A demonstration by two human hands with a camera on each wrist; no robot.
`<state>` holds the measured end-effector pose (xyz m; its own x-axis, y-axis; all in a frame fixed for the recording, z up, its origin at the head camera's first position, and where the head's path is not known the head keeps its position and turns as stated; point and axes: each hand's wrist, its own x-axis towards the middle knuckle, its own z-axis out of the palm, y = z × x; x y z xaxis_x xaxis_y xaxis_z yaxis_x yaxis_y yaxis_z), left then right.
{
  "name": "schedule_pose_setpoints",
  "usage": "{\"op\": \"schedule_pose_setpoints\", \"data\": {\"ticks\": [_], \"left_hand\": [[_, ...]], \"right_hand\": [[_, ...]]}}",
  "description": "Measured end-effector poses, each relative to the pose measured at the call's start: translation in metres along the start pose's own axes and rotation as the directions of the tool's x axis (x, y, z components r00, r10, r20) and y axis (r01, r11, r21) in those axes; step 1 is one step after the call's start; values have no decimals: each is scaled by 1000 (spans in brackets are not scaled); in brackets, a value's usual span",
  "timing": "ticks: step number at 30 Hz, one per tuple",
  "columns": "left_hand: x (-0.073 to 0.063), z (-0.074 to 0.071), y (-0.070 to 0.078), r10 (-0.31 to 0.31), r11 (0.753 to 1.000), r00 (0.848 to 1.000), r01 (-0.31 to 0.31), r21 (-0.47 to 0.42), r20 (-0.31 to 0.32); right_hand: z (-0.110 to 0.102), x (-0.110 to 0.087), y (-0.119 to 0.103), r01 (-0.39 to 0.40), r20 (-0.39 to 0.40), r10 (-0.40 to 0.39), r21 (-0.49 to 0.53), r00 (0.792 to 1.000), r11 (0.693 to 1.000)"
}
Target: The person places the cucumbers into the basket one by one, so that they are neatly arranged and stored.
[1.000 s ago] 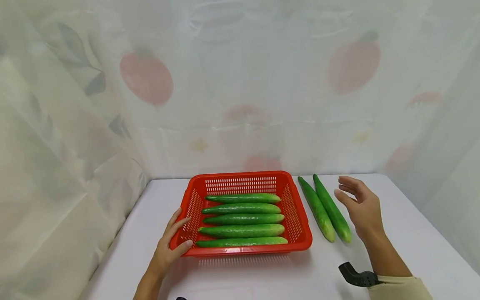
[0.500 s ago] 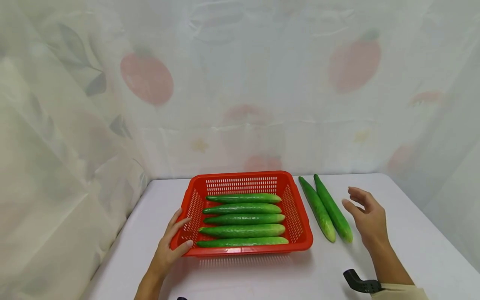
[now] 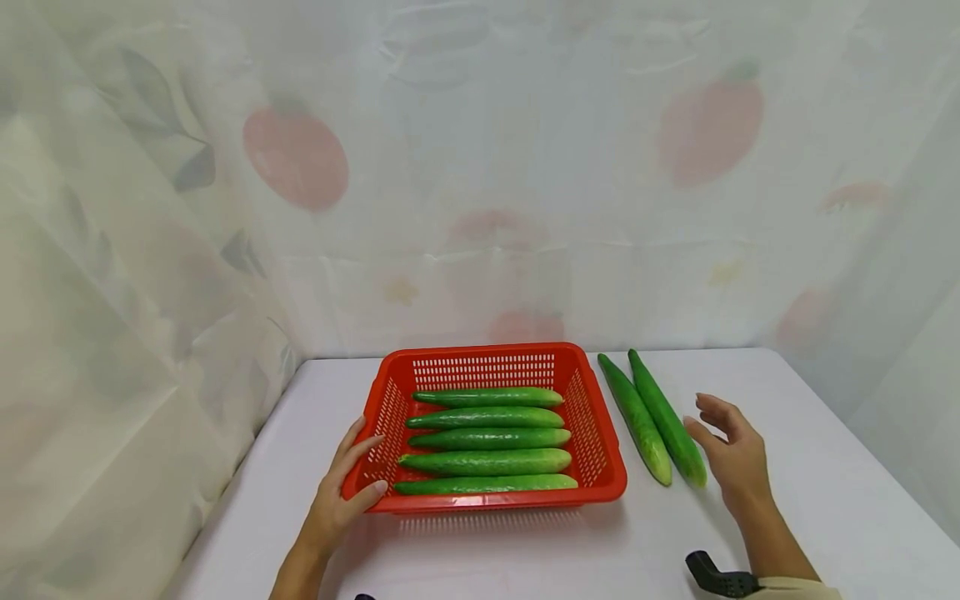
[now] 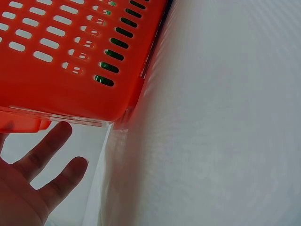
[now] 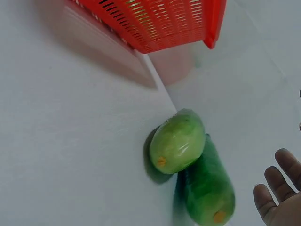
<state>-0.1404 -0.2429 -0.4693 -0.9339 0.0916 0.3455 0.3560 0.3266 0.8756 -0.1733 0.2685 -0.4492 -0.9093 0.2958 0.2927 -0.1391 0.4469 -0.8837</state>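
Note:
The red plastic basket (image 3: pixel 491 500) stands on the table with several cucumbers (image 3: pixel 483 461) lying crosswise in it. At its left front corner my left hand (image 3: pixel 335 498) holds the rim, thumb and a finger over the edge. Two fingers (image 4: pixel 66 181) of that hand are spread outside the basket wall in the left wrist view. Right of the basket lie two more cucumbers, a nearer-left one (image 3: pixel 637 421) and a right one (image 3: pixel 669 421), side by side. Beside the right one hovers my right hand (image 3: pixel 735 454), fingers loosely bent, holding nothing.
A white table (image 3: pixel 510 558) carries everything. Behind it hangs a pale curtain (image 3: pixel 480 167) printed with fruit, and another curtain (image 3: pixel 135 333) closes the left side. A black strap piece (image 3: pixel 720 575) sits at my right wrist.
My right hand has moved down toward the near end of the table, staying beside the right cucumber. My left hand, the basket and the cucumbers have not visibly moved.

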Motion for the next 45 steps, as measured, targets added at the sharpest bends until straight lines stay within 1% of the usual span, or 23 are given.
{"op": "schedule_pose_setpoints", "data": {"ticks": [5, 9, 16, 21, 26, 28, 30, 32, 37, 42, 45], "left_hand": [[0, 0, 0, 8, 1000, 1000, -8, -5, -2], [0, 0, -1, 26, 1000, 1000, -26, -7, -1], [1, 2, -2, 24, 1000, 1000, -24, -7, 11], [1, 2, -2, 24, 1000, 1000, -24, 2, 18], [2, 0, 0, 43, 999, 999, -43, 24, 3], [2, 0, 1, 49, 998, 999, -49, 26, -3], [2, 0, 0, 54, 998, 999, -54, 32, -7], [2, 0, 0, 56, 998, 998, -56, 28, -8], [1, 1, 0, 54, 998, 998, -53, 30, -11], [0, 1, 0, 46, 998, 999, -45, 35, -13], [-1, 1, 1, 36, 999, 999, -36, 25, -17]], "right_hand": [[4, -1, 11, -34, -13, 34, 20, 999, 999], [5, -2, 19, -72, 5, 72, -1, 997, 997], [4, -6, 29, -134, 39, 135, -21, 990, 991], [5, -6, 38, -116, 75, 122, -81, 990, 990], [9, -6, 45, -57, 94, 68, -110, 993, 992], [10, -7, 47, -35, 94, 49, -148, 994, 988], [12, -7, 50, -22, 85, 39, -190, 996, 982], [13, -7, 51, -26, 75, 45, -236, 996, 971], [15, -8, 50, -73, 44, 90, -292, 995, 953], [15, -11, 48, -140, -19, 140, -280, 990, 950], [15, -11, 49, -191, -73, 178, -237, 981, 953]]}}
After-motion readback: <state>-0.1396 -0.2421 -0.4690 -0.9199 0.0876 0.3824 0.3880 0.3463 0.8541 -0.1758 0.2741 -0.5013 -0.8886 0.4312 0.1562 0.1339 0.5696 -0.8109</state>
